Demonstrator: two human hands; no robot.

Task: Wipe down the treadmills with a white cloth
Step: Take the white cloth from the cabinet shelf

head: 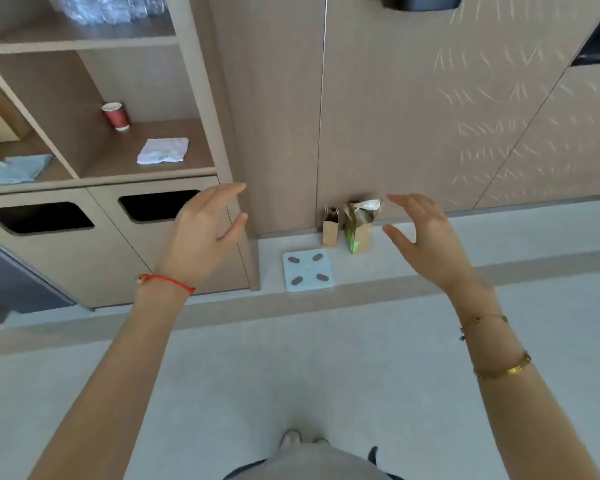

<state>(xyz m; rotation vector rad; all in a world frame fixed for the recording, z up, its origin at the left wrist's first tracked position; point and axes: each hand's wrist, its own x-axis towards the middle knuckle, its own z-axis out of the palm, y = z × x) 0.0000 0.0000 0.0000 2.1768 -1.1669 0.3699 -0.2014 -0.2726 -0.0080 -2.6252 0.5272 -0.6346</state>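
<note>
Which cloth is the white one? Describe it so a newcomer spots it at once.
Find the wooden shelf unit on the left. In its right-hand cubby, above the bin slots, the white cloth lies crumpled, in front of a red paper cup. The neighbouring cubby's cloth is pale blue.

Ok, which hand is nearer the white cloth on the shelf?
Left. The left hand hovers open just below and right of the white cloth, in front of the cabinet. The right hand is open far off to the right, by the paper bags.
</note>
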